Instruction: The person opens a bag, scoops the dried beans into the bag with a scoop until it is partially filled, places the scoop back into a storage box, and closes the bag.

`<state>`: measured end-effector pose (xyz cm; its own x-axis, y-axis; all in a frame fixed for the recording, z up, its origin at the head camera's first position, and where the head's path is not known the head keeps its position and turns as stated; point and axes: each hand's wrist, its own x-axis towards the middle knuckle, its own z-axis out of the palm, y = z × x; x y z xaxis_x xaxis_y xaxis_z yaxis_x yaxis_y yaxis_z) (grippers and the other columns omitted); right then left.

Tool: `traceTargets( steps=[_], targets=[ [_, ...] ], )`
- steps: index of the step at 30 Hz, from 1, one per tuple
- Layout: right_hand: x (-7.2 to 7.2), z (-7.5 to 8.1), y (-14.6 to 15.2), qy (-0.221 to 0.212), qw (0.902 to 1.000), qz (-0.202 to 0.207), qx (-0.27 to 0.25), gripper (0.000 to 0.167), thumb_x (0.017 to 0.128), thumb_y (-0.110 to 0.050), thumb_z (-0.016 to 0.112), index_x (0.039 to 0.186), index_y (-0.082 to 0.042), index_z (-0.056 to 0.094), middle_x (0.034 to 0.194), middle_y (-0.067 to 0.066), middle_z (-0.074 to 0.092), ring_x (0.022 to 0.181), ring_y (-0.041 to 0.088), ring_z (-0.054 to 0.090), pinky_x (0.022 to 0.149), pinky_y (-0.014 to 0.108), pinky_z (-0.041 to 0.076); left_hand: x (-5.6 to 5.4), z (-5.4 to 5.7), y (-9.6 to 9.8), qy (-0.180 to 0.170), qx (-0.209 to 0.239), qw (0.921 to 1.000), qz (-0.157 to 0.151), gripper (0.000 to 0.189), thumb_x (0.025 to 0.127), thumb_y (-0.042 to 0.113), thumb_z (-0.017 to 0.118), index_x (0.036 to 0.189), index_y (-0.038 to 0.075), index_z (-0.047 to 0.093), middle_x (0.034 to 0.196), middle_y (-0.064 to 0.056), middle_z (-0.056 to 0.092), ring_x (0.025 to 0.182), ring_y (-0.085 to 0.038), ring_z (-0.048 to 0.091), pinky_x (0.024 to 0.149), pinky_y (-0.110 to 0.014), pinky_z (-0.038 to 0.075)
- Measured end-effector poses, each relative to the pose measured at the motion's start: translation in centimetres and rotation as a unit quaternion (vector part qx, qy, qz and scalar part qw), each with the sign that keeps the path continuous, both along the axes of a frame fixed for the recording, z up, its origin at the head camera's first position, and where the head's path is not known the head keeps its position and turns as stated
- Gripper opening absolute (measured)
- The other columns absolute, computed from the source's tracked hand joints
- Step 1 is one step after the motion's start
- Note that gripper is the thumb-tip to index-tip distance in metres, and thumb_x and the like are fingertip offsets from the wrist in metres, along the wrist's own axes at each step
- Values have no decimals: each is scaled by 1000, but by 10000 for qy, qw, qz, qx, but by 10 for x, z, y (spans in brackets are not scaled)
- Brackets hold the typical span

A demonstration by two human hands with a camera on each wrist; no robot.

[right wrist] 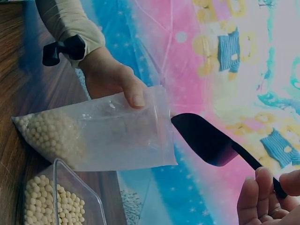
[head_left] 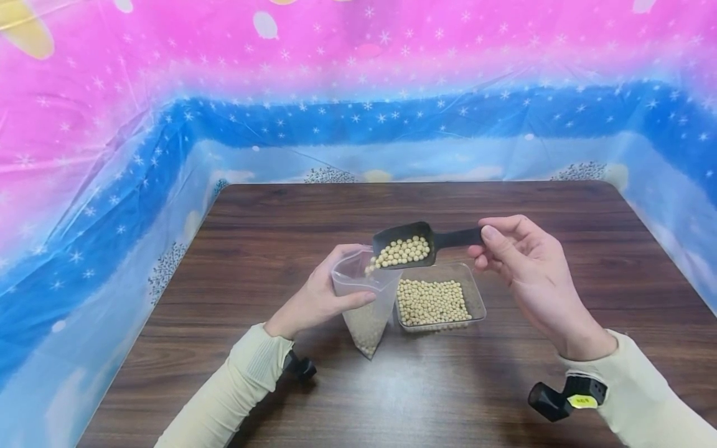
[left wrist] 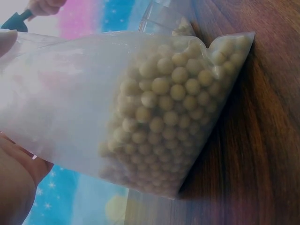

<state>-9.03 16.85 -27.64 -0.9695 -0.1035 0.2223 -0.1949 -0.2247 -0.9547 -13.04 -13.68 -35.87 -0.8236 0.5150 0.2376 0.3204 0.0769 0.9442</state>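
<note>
My left hand [head_left: 322, 289] grips a translucent plastic bag [head_left: 366, 311] near its mouth, thumb on the near side. Pale round beans [left wrist: 173, 93] fill the bag's lower part, and its bottom meets the table. Between thumb and fingers, my right hand [head_left: 532, 267] pinches the handle end of a black scoop [right wrist: 201, 140]. The scoop carries a heap of beans [head_left: 406, 250], its lip over the bag's open mouth, with a few beans at that edge. Right of the bag, a clear plastic container [head_left: 476, 295] holds more of these beans.
A dark wood-grain table [head_left: 252, 224] lies under everything. Pink and blue patterned cloth [head_left: 336, 118] hangs around its back and sides. Each wrist carries a black strapped-on device, such as the one at the right wrist [head_left: 566, 398].
</note>
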Motion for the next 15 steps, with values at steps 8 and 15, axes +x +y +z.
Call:
traceTargets(
  steps=[8,15],
  targets=[
    [1,2,-1,245,9992,-221,216,20,98,-8,57,114,3,55,82,11,70,72,15,66,71,27,57,-2,-2,0,152,-47,9999,24,66,83,10,78,137,22,44,134,-2,53,107,-22,61,89,-39,53],
    [5,5,-6,1002,9852,-859,1093,17,94,-2,61,110,3,60,79,12,70,66,17,66,65,28,57,-3,-3,-1,283,-39,9996,-22,64,83,11,78,137,21,44,136,1,52,108,-22,61,90,-38,53]
  ],
)
